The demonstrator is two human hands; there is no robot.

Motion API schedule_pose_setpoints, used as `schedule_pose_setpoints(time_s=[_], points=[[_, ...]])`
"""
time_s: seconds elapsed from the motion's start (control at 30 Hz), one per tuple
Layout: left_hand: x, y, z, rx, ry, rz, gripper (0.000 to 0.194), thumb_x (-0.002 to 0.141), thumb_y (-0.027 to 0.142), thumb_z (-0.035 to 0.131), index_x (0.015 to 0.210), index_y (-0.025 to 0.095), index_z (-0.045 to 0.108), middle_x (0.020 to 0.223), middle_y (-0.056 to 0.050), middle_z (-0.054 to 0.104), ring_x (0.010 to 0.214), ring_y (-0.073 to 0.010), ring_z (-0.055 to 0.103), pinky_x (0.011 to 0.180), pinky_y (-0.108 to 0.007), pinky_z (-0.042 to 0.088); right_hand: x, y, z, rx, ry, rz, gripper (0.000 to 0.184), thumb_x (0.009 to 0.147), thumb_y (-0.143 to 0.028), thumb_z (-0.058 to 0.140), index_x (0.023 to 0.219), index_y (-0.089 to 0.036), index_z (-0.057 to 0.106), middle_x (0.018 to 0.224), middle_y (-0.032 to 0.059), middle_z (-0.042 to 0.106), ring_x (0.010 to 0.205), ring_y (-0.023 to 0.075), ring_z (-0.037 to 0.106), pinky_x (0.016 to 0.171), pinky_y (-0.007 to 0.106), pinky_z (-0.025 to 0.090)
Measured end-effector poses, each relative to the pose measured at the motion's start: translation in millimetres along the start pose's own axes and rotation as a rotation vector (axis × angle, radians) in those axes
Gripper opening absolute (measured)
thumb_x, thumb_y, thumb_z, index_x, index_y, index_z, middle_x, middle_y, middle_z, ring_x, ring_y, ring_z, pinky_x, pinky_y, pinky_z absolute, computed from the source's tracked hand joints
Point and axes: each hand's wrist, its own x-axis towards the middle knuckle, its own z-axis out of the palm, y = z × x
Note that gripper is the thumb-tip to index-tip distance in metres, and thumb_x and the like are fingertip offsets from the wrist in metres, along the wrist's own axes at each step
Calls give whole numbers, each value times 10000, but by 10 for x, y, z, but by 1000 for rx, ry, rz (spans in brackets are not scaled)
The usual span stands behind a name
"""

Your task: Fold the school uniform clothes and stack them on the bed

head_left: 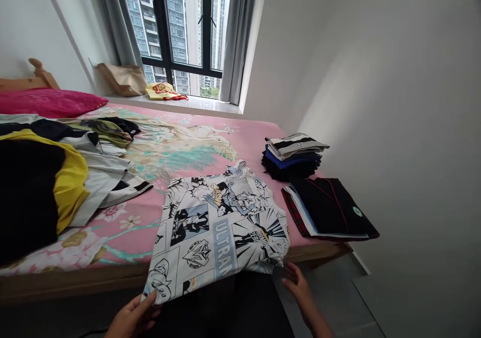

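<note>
A white shirt (221,228) with black and blue comic prints lies spread over the front edge of the bed, its lower end hanging a little past that edge. My left hand (132,315) pinches the shirt's near left corner between thumb and fingers. Just off the shirt's near right edge is my right hand (300,290), fingers apart and nothing visible in them. To the right lies a stack of folded clothes with a black, red-trimmed garment (326,205) on top. Behind it rises another folded pile topped by a striped garment (296,145).
Loose clothes, among them a black and yellow garment (71,188), heap on the left of the pink floral bed sheet (251,137). A magenta pillow (48,101) lies behind. A paper bag (124,79) and a yellow bag (162,90) sit on the windowsill. A wall borders the right.
</note>
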Motion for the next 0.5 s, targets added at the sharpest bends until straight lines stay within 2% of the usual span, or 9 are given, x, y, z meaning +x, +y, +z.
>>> schedule_pose_setpoints(time_s=[0.1,0.17,0.23,0.3,0.37,0.43,0.5], points=[[-28,46,4,-39,23,-24,462,490,353,828,838,129,624,699,-91,706,684,-240,671,564,-284,496,137,-37,237,38,-127,-20,570,442,-338,724,988,-196,646,1114,100,646,1108,303,547,945,417,410],[-30,49,-22,-73,32,-35,484,477,337,833,857,123,622,707,-98,710,679,-245,672,564,-291,495,151,-105,323,20,-199,-28,477,526,-360,692,974,-201,667,1055,76,670,1070,286,563,955,411,394],[-28,39,-50,-97,50,-50,508,457,324,839,868,118,623,699,-99,710,664,-247,671,559,-295,493,97,-195,334,-17,-217,-45,387,556,-381,694,886,-179,690,924,62,694,984,284,589,928,397,408],[-34,33,-57,-115,68,-66,524,438,307,841,877,120,624,690,-97,709,654,-248,670,555,-297,492,-15,-287,286,-11,-209,-45,368,563,-404,713,839,-162,694,826,49,691,880,272,607,855,377,448],[-54,45,-37,-129,72,-80,531,415,282,843,870,125,619,684,-95,709,642,-246,668,551,-300,492,-168,-363,212,82,-234,-20,406,587,-420,717,903,-167,690,808,37,684,773,239,616,763,348,481],[-81,77,1,-138,76,-97,526,387,263,846,839,133,610,675,-89,708,625,-244,665,549,-304,495,-331,-411,147,172,-318,60,439,611,-432,713,974,-188,680,782,33,679,642,202,604,621,313,491],[-115,116,36,-145,90,-126,522,366,259,849,810,148,599,666,-78,707,613,-245,662,543,-311,498,-467,-429,105,195,-411,180,419,622,-449,712,954,-193,690,699,35,663,533,183,572,487,281,452]])
